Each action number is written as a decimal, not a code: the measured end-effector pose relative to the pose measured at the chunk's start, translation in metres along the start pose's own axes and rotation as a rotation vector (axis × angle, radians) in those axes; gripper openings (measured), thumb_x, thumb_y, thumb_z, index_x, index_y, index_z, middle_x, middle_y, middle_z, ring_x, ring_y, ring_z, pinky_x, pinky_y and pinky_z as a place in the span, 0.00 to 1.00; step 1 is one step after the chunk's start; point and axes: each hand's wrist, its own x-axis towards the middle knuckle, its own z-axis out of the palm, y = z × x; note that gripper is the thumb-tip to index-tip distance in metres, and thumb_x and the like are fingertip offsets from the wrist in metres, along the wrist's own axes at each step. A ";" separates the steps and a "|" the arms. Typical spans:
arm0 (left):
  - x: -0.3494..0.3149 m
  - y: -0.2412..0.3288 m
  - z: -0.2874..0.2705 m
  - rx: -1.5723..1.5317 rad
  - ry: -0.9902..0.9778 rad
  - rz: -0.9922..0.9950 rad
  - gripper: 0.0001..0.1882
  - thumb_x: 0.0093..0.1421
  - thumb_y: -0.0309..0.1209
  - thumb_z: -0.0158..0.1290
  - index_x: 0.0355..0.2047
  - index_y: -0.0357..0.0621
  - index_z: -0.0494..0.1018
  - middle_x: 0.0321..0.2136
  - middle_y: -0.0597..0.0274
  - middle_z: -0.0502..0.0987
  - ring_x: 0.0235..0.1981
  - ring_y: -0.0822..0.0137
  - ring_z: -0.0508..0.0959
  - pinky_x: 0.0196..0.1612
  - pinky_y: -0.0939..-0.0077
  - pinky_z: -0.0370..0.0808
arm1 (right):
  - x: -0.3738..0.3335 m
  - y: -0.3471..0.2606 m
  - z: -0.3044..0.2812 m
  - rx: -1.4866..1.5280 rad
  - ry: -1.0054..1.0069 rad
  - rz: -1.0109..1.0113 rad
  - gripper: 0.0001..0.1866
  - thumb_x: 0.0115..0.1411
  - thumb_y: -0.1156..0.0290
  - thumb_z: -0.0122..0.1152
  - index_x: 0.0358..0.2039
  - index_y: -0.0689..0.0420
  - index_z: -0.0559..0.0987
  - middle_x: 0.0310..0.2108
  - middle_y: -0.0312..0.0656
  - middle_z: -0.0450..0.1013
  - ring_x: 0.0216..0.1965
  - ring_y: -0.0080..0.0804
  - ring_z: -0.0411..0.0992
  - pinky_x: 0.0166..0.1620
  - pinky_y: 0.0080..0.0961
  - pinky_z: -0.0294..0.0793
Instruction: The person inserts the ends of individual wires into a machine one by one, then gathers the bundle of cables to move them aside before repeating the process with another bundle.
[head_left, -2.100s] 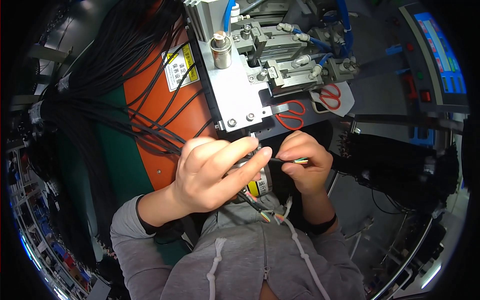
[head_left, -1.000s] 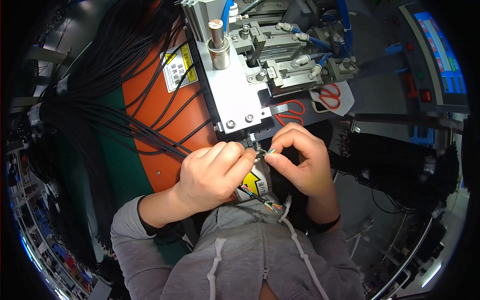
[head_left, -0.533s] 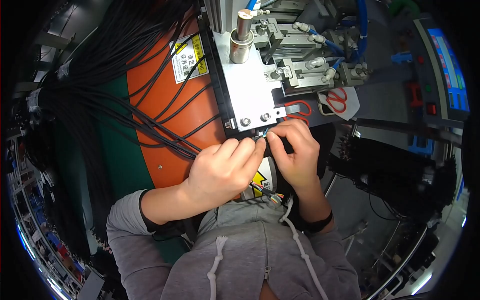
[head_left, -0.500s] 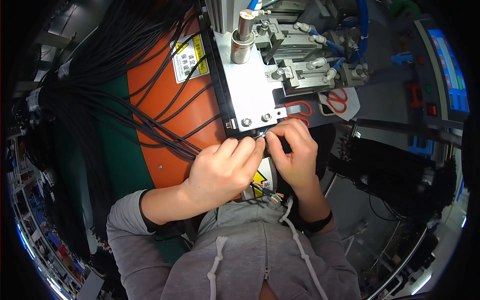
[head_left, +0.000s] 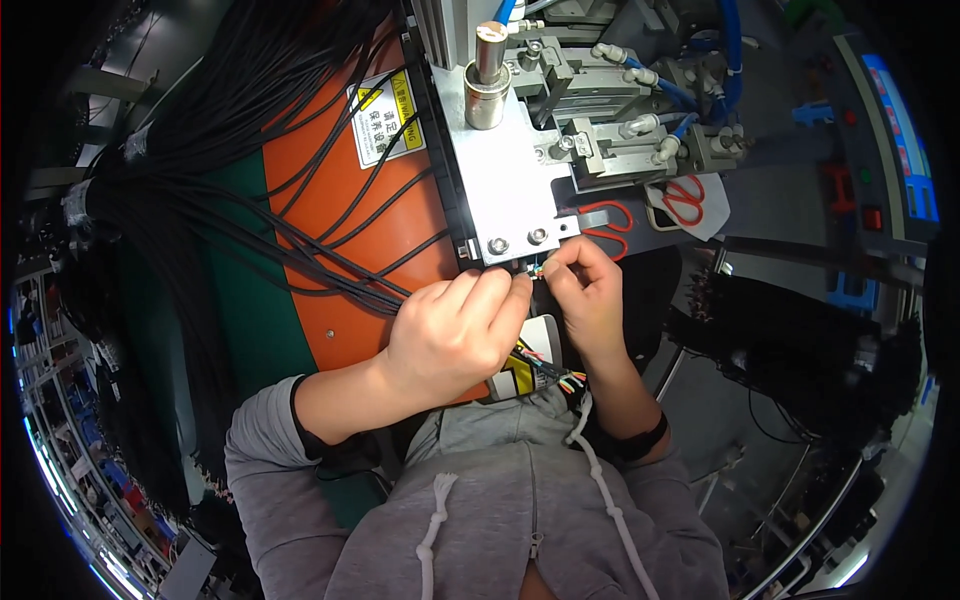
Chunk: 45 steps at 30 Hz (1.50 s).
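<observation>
At the front edge of the silver machine plate (head_left: 507, 165), my left hand (head_left: 455, 325) is closed, thumb and fingers pinched around thin coloured wires (head_left: 536, 270). My right hand (head_left: 592, 300) pinches the same small wires from the right with thumb and forefinger; the fingertips partly hide them. Below my left hand, more stripped cable ends (head_left: 568, 379) with red, yellow, white and green strands hang over a white and yellow label. Black cables (head_left: 350, 285) run from the left toward my left hand.
Bundled black cables (head_left: 110, 200) spread across an orange panel (head_left: 385, 235) with a warning label (head_left: 388, 125). Pneumatic cylinders (head_left: 610, 110) with blue hoses stand behind the plate. Red-handled scissors (head_left: 684, 200) lie to the right, below a control panel screen (head_left: 900, 140). A dark cable bundle (head_left: 790, 340) hangs at right.
My right hand's fingertips have drawn slightly down and right, showing more coloured wire between the hands. My left hand stays pinched at the plate edge. The whole view has shifted slightly.
</observation>
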 end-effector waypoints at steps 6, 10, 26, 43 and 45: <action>0.000 -0.002 -0.002 -0.016 0.004 0.006 0.11 0.47 0.26 0.55 0.34 0.39 0.77 0.23 0.69 0.66 0.21 0.75 0.70 0.20 0.82 0.68 | 0.004 -0.005 -0.003 -0.328 -0.020 -0.293 0.04 0.55 0.80 0.58 0.25 0.63 0.72 0.23 0.33 0.68 0.25 0.18 0.63 0.32 0.17 0.64; 0.000 -0.002 -0.003 -0.008 -0.022 -0.004 0.12 0.47 0.26 0.55 0.34 0.40 0.77 0.23 0.69 0.66 0.21 0.75 0.70 0.20 0.82 0.68 | 0.004 -0.015 -0.001 -0.491 -0.015 -0.453 0.03 0.56 0.79 0.58 0.27 0.62 0.73 0.23 0.31 0.68 0.27 0.16 0.64 0.32 0.16 0.65; 0.000 0.002 -0.010 -0.029 -0.012 -0.086 0.14 0.46 0.25 0.56 0.35 0.43 0.79 0.25 0.68 0.72 0.22 0.71 0.74 0.23 0.79 0.68 | 0.006 -0.017 0.003 -0.613 0.048 -0.720 0.04 0.52 0.82 0.61 0.27 0.62 0.74 0.24 0.35 0.72 0.29 0.18 0.68 0.34 0.18 0.67; -0.010 -0.002 -0.026 -0.015 -0.193 -0.144 0.12 0.49 0.28 0.55 0.35 0.38 0.75 0.26 0.64 0.70 0.21 0.70 0.76 0.23 0.78 0.72 | -0.003 -0.045 -0.002 -0.372 -0.432 -0.843 0.11 0.46 0.80 0.70 0.32 0.59 0.81 0.30 0.41 0.77 0.30 0.36 0.75 0.36 0.27 0.73; -0.009 -0.003 -0.024 -0.062 -0.203 -0.152 0.14 0.50 0.29 0.56 0.38 0.38 0.76 0.28 0.63 0.72 0.22 0.69 0.77 0.23 0.77 0.73 | -0.007 -0.042 -0.003 -0.332 -0.520 -0.870 0.11 0.45 0.80 0.70 0.32 0.59 0.81 0.30 0.41 0.77 0.30 0.36 0.75 0.36 0.27 0.73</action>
